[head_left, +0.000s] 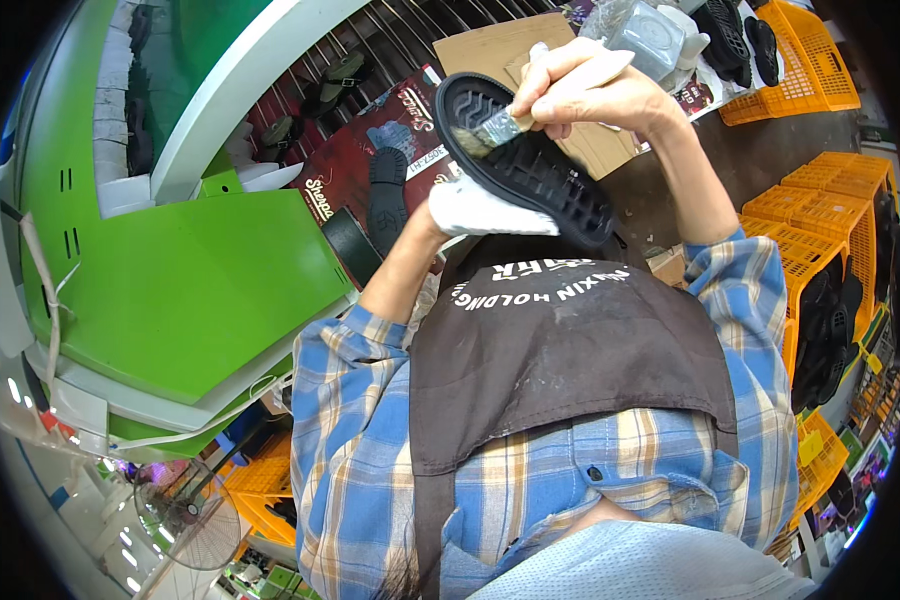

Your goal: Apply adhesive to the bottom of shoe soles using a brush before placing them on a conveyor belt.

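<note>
A black shoe sole (550, 180) is tilted up in front of my dark apron, its ridged, hollowed inner side facing me. My left hand (480, 208), in a white glove, grips the sole from below along its left edge. The fingers behind it are hidden. In my right hand (610, 102), bare and closed, is a flat brush (495, 132) with a pale handle. Its bristles touch the inside of the sole toward the far end.
A green machine (210, 290) curves along the left. Past my hands, brown cardboard (480, 48) and a cloudy plastic container (652, 42) lie on the bench by a metal rack. Another dark sole (387, 190) rests on red boxes. Orange crates (805, 215) stack at right.
</note>
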The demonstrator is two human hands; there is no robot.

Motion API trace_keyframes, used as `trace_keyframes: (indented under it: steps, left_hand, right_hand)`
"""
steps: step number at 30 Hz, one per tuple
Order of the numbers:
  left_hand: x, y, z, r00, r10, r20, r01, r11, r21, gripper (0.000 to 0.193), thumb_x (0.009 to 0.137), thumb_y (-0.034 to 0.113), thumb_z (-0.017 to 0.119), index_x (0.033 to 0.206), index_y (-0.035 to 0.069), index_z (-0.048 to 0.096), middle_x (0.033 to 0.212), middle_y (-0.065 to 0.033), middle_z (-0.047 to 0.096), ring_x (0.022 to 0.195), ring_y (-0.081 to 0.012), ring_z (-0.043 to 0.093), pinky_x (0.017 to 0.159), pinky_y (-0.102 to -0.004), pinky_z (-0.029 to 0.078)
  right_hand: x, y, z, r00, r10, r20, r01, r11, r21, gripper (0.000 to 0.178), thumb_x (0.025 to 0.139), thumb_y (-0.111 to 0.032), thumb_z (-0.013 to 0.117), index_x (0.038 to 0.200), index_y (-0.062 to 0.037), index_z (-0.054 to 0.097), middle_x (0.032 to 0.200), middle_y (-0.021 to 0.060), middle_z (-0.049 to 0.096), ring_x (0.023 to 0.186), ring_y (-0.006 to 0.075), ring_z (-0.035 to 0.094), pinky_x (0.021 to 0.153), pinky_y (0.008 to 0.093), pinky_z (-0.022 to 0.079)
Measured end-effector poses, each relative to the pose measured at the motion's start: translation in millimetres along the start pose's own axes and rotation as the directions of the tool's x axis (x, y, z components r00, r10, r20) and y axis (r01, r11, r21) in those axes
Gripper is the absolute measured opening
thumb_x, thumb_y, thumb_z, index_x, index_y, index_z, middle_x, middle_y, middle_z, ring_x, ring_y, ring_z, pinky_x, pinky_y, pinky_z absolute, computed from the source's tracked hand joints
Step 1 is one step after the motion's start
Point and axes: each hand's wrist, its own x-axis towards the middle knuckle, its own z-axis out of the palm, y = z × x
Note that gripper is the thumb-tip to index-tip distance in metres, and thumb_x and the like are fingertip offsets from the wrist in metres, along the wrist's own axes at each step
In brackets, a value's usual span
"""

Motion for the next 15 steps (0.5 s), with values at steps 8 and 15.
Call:
trace_keyframes:
  steps: [8, 15]
  left_hand:
    - [-15, 18, -20, 0.990, -0.058, -0.127, -0.022, 0.836, -0.549, 0.049, 0.096, 0.040, 0.037, 0.126, 0.002, 0.042, 0.112, -0.0139, 0.057, 0.095, -0.0196, 0.059, 0.087, -0.0332, 0.048]
    - [-19, 11, -18, 0.997, -0.036, -0.062, -0.021, 0.688, -0.725, 0.054, 0.096, 0.044, 0.031, 0.126, 0.001, 0.042, 0.109, -0.0174, 0.058, 0.091, -0.0244, 0.062, 0.084, -0.0355, 0.051]
  right_hand:
    - [-7, 1, -18, 0.858, -0.275, 0.433, 0.352, 0.930, -0.107, 0.018, 0.078, -0.012, 0.067, 0.091, 0.0008, 0.067, 0.078, 0.0068, 0.063, 0.076, 0.0167, 0.058, 0.070, 0.0278, 0.045]
    - [-11, 12, -35, 0.915, -0.402, 0.030, 0.358, 0.777, -0.517, 0.019, 0.083, -0.007, 0.061, 0.099, 0.0026, 0.065, 0.081, 0.0076, 0.061, 0.074, 0.0149, 0.056, 0.065, 0.0265, 0.046]
